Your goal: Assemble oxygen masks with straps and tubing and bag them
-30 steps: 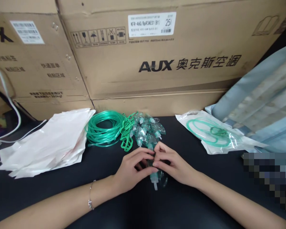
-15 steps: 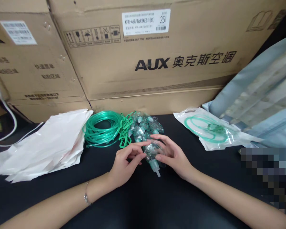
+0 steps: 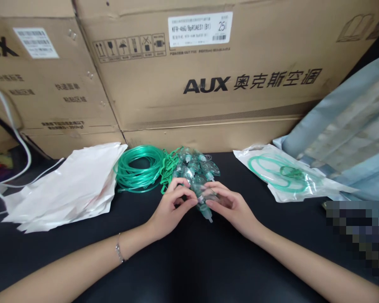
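Observation:
Between my hands is a clear green-tinted oxygen mask, its pale connector pointing toward me. My left hand pinches at the mask's left side with thumb and forefinger. From the other side, my right hand grips the mask, thumb in front and fingers behind. What exactly the fingertips pinch is small and blurred. Just behind lies a heap of similar masks, partly hidden by my hands. Green elastic straps are bunched at the heap's left.
Coiled green tubing lies left of the straps, beside a stack of white pouches. At right rests a clear-fronted packet with green tubing inside. Large cardboard boxes wall off the back of the black table. A pale blue cloth hangs at right.
My left thumb and forefinger have come closer to my right thumb over the mask. The mask has shifted slightly away from me. The whole view has shifted a little.

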Tool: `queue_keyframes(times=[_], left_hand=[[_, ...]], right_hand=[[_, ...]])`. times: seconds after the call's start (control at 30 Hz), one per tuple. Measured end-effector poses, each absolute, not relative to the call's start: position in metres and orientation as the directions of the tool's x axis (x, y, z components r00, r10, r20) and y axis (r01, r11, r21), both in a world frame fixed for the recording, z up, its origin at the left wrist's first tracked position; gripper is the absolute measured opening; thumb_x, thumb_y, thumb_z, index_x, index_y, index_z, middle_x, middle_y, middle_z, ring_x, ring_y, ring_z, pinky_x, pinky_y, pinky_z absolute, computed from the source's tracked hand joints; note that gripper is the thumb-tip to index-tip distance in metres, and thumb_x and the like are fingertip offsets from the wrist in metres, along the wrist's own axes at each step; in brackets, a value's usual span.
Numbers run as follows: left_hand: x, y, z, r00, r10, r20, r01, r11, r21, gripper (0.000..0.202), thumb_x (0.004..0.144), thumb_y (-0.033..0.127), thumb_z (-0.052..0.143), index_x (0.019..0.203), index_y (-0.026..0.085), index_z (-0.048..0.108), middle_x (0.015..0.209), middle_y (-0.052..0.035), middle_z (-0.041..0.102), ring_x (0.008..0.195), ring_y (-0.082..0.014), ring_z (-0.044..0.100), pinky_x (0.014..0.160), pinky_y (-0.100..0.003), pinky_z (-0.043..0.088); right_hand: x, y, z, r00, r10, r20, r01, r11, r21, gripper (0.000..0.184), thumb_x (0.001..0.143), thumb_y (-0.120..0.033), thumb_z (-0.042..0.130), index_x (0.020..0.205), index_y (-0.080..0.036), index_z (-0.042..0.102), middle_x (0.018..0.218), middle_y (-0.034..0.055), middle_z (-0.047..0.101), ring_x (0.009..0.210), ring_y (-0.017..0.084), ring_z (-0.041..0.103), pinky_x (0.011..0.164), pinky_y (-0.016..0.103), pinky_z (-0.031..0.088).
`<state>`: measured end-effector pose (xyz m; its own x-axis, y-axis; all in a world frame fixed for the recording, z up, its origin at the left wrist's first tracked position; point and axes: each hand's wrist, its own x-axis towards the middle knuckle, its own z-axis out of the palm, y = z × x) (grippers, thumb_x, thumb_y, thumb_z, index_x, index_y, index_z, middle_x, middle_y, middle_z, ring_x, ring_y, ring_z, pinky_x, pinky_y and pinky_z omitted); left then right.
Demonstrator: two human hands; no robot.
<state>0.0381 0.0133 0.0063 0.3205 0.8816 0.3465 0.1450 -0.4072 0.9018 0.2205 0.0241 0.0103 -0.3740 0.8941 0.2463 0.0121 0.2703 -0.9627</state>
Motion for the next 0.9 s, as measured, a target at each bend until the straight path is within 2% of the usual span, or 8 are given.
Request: queue_keyframes(times=[0.1,0.2,0.3,0.43,0.6,0.77,0.9], left_hand=[[0.0388,0.0119,0.0079,0.35,0.881,0.319,0.163,-0.392,0.905,0.009,0.081,0.024,0.053,0.077,0.017,0.057,0.093,-0.003,0.038,0.076,-0.0105,0.046,0.053,-0.017,0.043],[0.0388,0.0115,0.0078,0.363,0.863,0.352,0.145,-0.425,0.893,0.009,0.082,0.023,0.052,0.076,0.017,0.056,0.092,-0.0045,0.041,0.092,-0.0159,0.045,0.056,-0.017,0.043],[0.0389,0.0121,0.006,0.354,0.859,0.369,0.119,-0.433,0.893,0.01,0.082,0.023,0.052,0.076,0.017,0.056,0.095,-0.0063,0.044,0.103,-0.0193,0.042,0.058,-0.017,0.044],[0.0398,0.0114,0.0035,0.351,0.882,0.315,0.078,-0.363,0.929,0.01,0.083,0.024,0.051,0.078,0.016,0.056,0.105,-0.0065,0.042,0.09,-0.0149,0.049,0.059,-0.019,0.046],[0.0398,0.0113,0.0054,0.337,0.89,0.308,0.052,-0.344,0.937,0.011,0.082,0.026,0.052,0.077,0.016,0.056,0.104,-0.0058,0.044,0.086,-0.0137,0.05,0.059,-0.019,0.046],[0.0384,0.0133,0.0071,0.333,0.897,0.29,0.158,-0.357,0.921,0.012,0.083,0.026,0.05,0.077,0.017,0.054,0.102,-0.0055,0.046,0.085,-0.0139,0.05,0.059,-0.019,0.045],[0.0383,0.0147,0.0023,0.338,0.898,0.281,0.052,-0.316,0.947,0.016,0.085,0.028,0.046,0.074,0.016,0.049,0.102,-0.0058,0.044,0.079,-0.0124,0.049,0.057,-0.02,0.046]], right_hand=[[0.2202,0.0251,0.0105,-0.361,0.895,0.262,0.095,0.315,-0.944,0.016,0.075,-0.035,0.061,0.075,-0.02,0.067,0.096,0.0054,0.054,0.09,0.017,0.054,0.078,0.029,0.046],[0.2185,0.025,0.0108,-0.342,0.901,0.267,0.138,0.329,-0.934,0.019,0.076,-0.037,0.06,0.071,-0.02,0.066,0.092,0.0057,0.055,0.085,0.017,0.055,0.071,0.027,0.047],[0.217,0.0235,0.0102,-0.355,0.893,0.278,0.147,0.346,-0.927,0.018,0.076,-0.037,0.06,0.077,-0.02,0.067,0.089,0.0052,0.053,0.084,0.016,0.054,0.068,0.025,0.047],[0.2171,0.0227,0.01,-0.378,0.888,0.261,0.174,0.345,-0.922,0.021,0.076,-0.04,0.058,0.079,-0.02,0.067,0.088,0.005,0.051,0.081,0.016,0.053,0.065,0.025,0.048],[0.2173,0.025,0.0108,-0.371,0.904,0.214,0.197,0.301,-0.933,0.027,0.074,-0.044,0.059,0.072,-0.019,0.067,0.086,0.005,0.052,0.079,0.016,0.053,0.067,0.026,0.047],[0.2157,0.025,0.0075,-0.384,0.912,0.143,0.128,0.206,-0.97,0.02,0.069,-0.038,0.065,0.078,-0.02,0.069,0.091,0.0037,0.05,0.079,0.014,0.054,0.067,0.024,0.048],[0.2143,0.0231,0.0063,-0.389,0.911,0.136,0.065,0.174,-0.983,0.02,0.066,-0.033,0.069,0.081,-0.021,0.07,0.09,0.0026,0.049,0.077,0.012,0.055,0.066,0.022,0.05]])
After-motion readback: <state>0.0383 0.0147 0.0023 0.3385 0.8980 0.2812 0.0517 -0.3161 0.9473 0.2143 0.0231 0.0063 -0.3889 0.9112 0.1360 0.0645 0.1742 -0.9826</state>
